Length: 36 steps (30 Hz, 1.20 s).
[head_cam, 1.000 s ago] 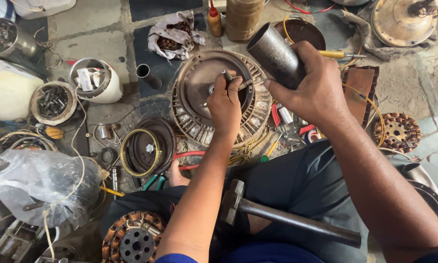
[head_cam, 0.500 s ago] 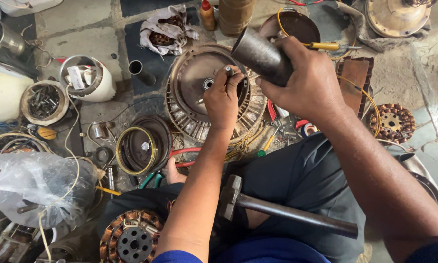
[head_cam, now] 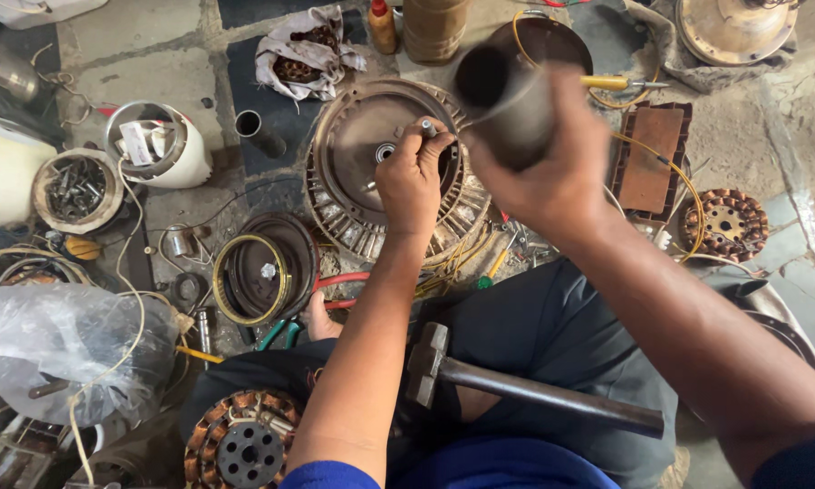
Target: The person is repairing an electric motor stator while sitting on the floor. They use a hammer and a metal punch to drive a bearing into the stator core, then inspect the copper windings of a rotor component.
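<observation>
My left hand (head_cam: 414, 179) pinches a small metal pin (head_cam: 428, 129) upright over the round finned motor housing (head_cam: 353, 195) on the floor in front of me. A bearing (head_cam: 385, 151) sits at the housing's centre, just left of my fingers. My right hand (head_cam: 545, 172) grips a short grey metal pipe (head_cam: 501, 100), tilted with its open end toward the upper left, above the housing's right edge and blurred. A hammer (head_cam: 516, 385) lies across my lap.
A copper-wound stator (head_cam: 241, 442) lies by my left knee, another stator (head_cam: 726, 223) at right. A dark round cover with a yellow ring (head_cam: 260, 267), a tin of screws (head_cam: 77, 188), a plastic bag (head_cam: 58, 349), pliers (head_cam: 285, 330) and a screwdriver (head_cam: 623, 83) crowd the floor.
My right hand has swung the pipe down and left, closer over the housing. My left hand has shifted slightly on the housing and still pinches the pin.
</observation>
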Motion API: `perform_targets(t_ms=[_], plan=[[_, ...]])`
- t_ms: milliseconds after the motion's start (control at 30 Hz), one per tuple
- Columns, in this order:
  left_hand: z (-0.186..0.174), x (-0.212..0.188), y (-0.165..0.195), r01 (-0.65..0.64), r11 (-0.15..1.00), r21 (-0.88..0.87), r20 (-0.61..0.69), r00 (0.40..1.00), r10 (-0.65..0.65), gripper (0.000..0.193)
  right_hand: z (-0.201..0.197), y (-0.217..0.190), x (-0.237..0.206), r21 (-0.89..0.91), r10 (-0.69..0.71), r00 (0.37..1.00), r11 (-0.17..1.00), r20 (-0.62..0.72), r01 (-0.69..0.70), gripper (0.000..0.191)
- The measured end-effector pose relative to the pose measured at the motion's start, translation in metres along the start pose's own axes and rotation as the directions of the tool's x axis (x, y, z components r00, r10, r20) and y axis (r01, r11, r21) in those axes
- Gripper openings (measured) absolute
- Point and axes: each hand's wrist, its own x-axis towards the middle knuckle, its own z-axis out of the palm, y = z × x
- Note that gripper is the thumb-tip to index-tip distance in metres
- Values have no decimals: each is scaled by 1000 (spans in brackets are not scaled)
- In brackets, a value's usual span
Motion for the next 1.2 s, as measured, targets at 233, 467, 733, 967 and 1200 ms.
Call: perform_targets(t_ms=[233, 467, 733, 967, 1200], plan=[[-5, 1, 4, -57, 996, -73, -65, 997, 52, 8, -16, 38, 5, -520, 56, 974, 851, 221, 69, 56], [0, 1, -2, -173, 978, -119, -70, 984, 166, 9, -34, 19, 9, -377, -104, 978, 911, 181, 167, 51], [-3, -2, -8, -55, 998, -39, -30, 998, 54, 12, 1, 14, 13, -638, 235, 891, 766, 389, 76, 57], [-2, -2, -2, -99, 984, -150, -3, 995, 99, 9, -35, 4, 21, -396, -149, 976, 896, 160, 202, 47], [-4, -3, -1, -205, 977, -66, -76, 977, 200, 15, -28, -18, 22, -284, -156, 969, 936, 193, 207, 45]])
